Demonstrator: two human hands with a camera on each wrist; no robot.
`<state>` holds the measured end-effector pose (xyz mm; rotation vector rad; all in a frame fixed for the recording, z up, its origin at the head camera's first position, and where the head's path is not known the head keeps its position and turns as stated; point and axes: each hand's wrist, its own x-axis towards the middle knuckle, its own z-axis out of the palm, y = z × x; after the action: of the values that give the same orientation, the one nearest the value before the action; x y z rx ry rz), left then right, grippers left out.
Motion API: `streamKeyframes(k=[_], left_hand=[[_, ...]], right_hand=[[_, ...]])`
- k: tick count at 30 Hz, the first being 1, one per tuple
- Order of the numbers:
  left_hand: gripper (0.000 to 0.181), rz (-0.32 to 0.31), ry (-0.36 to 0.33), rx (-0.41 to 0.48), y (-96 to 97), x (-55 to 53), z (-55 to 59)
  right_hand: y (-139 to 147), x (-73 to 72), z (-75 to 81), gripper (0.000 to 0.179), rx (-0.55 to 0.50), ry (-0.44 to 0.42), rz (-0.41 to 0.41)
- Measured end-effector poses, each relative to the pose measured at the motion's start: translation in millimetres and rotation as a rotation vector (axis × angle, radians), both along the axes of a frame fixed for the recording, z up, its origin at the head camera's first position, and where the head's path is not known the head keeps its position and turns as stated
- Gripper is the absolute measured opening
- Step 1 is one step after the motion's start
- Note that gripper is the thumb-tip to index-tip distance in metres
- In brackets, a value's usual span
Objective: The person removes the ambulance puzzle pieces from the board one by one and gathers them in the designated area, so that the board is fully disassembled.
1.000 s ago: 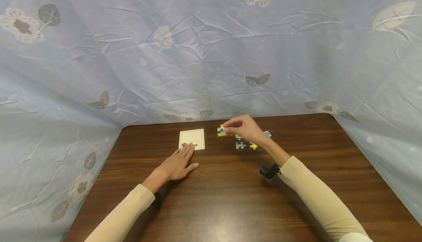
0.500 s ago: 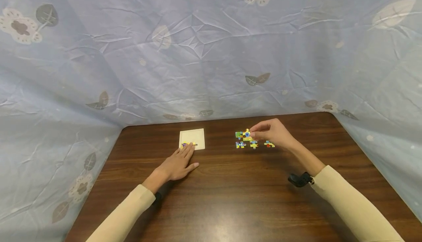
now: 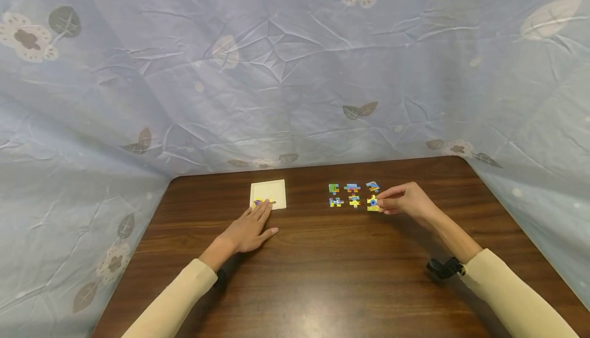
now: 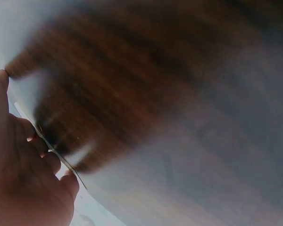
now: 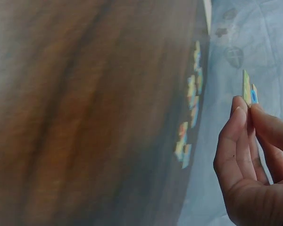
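My right hand (image 3: 409,202) pinches a yellow jigsaw piece (image 3: 373,203) with a blue ring between thumb and fingertips, raised over the right end of the loose pieces. In the right wrist view this piece (image 5: 246,87) is seen nearly edge-on. Flat at the left lies my left hand (image 3: 248,230), fingers straight, fingertips on the near edge of a cream square puzzle tray (image 3: 275,190). Purple and yellow pieces (image 3: 258,202) show along the tray's near side, partly covered by those fingers. The left wrist view shows the left hand (image 4: 33,165) from below.
Several loose jigsaw pieces lie in two rows right of the tray, among them a green one (image 3: 334,188), a blue-red one (image 3: 352,188) and a yellow one (image 3: 354,202). A patterned cloth (image 3: 286,97) hangs behind the brown wooden table (image 3: 299,266).
My right hand has carried the yellow piece rightward from near the tray, across the loose pieces to their right end. My left hand has stayed in place on the tray.
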<state>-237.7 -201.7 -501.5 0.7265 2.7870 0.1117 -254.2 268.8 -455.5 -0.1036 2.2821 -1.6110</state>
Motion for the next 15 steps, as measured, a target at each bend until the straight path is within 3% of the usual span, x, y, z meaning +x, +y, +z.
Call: streamKeyframes(k=[15], left_hand=[[0.084, 0.0, 0.001, -0.006, -0.7, -0.5, -0.3]], right_hand=[[15.9, 5.1, -29.7, 0.032, 0.017, -0.096, -0.031]])
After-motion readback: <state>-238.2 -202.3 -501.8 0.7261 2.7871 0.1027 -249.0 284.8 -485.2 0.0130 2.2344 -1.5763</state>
